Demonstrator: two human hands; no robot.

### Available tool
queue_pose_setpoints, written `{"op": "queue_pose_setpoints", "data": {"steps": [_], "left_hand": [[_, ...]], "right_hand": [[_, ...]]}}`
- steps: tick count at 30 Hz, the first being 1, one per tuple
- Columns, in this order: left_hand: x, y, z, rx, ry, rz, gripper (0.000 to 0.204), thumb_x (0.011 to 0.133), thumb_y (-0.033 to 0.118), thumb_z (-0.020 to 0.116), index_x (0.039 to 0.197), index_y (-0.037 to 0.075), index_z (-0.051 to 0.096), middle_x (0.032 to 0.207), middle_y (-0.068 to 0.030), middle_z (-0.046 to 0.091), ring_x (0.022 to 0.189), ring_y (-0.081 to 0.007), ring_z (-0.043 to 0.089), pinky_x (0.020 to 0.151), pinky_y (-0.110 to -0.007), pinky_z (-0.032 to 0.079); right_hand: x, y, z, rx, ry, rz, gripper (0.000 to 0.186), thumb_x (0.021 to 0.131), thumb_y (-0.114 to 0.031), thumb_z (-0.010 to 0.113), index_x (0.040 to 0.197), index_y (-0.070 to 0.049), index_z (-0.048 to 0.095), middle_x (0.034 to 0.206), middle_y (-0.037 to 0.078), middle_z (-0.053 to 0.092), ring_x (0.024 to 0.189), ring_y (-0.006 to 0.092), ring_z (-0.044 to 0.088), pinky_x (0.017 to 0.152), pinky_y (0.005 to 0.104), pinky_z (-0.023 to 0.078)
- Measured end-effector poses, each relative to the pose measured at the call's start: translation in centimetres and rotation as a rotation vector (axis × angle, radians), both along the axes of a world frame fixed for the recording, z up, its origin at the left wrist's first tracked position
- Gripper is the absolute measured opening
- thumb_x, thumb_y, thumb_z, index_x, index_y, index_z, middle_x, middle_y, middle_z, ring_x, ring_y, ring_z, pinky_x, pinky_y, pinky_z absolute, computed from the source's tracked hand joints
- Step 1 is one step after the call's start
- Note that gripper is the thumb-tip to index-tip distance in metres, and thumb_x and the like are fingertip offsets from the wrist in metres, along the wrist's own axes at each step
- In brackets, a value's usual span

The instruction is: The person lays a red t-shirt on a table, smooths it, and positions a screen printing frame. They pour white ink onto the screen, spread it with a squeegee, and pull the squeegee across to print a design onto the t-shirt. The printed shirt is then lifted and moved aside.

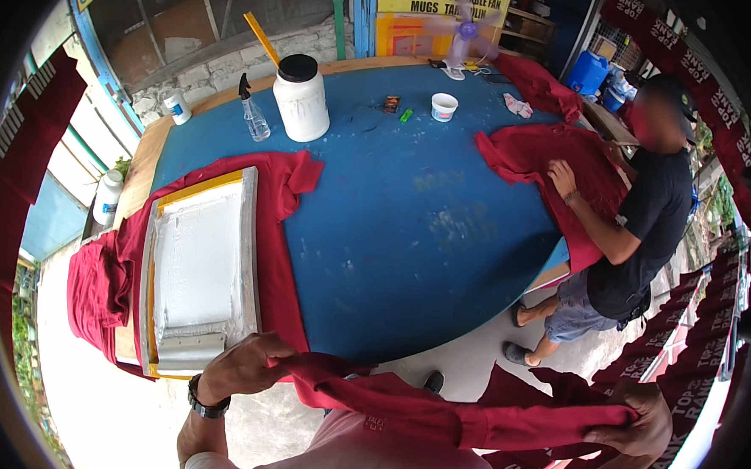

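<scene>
A strip of dark red fabric (476, 418) is stretched across the front of my body, its two ends gripped. My left hand (245, 368), with a dark watch on the wrist, is closed on the left end beside the table's near left corner. The right end is in my closed right hand (644, 423), out over the floor at lower right. Near my left hand lies a screen-printing frame (200, 259) coated with white ink, a metal-coloured squeegee (189, 352) across its near end. Beneath the frame a dark red garment (280, 272) is spread on the table.
Across the blue-topped table (384, 235), a person (654, 181) handles another dark red garment (566, 160). A big white jar (301, 107), spray bottle (253, 113), small tub (443, 108) and fan (464, 39) stand toward the back. Printed red pieces (696, 353) hang at right.
</scene>
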State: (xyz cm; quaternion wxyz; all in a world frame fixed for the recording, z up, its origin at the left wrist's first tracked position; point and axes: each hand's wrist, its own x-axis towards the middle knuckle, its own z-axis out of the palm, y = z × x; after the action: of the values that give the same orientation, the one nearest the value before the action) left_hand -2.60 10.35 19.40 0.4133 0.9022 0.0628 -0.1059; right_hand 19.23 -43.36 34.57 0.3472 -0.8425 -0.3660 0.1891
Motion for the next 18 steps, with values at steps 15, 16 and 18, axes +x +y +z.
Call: {"op": "queue_pose_setpoints", "data": {"steps": [15,16,18], "left_hand": [[-1.2,-21.9,4.6,0.292,-0.884,0.791,0.028,0.087,0.023,0.096,0.091,0.003,0.076,0.073,-0.0031,0.070,0.062,-0.0122,0.054,0.059,-0.029,0.039],[-1.4,-22.3,5.3,0.363,-0.928,0.796,0.030,0.087,0.026,0.095,0.090,0.003,0.076,0.070,-0.0023,0.066,0.061,-0.0116,0.051,0.058,-0.030,0.037],[-1.9,-22.8,6.8,0.502,-0.999,0.794,0.029,0.089,0.025,0.092,0.090,0.002,0.075,0.070,-0.0023,0.062,0.061,-0.0118,0.049,0.058,-0.030,0.035]], "right_hand": [[13.0,-11.2,-13.6,0.595,0.240,-0.421,0.024,0.118,-0.012,0.047,0.136,-0.003,0.062,0.125,0.013,0.070,0.101,0.0183,0.074,0.053,0.0284,0.067],[12.8,-11.1,-14.3,0.627,0.275,-0.490,0.022,0.118,-0.016,0.052,0.133,-0.003,0.062,0.124,0.013,0.070,0.107,0.0199,0.073,0.071,0.0320,0.069],[13.1,-10.4,-15.1,0.812,0.213,-0.571,0.020,0.119,-0.019,0.055,0.127,-0.003,0.063,0.120,0.011,0.069,0.109,0.0200,0.069,0.090,0.0321,0.062]]}}
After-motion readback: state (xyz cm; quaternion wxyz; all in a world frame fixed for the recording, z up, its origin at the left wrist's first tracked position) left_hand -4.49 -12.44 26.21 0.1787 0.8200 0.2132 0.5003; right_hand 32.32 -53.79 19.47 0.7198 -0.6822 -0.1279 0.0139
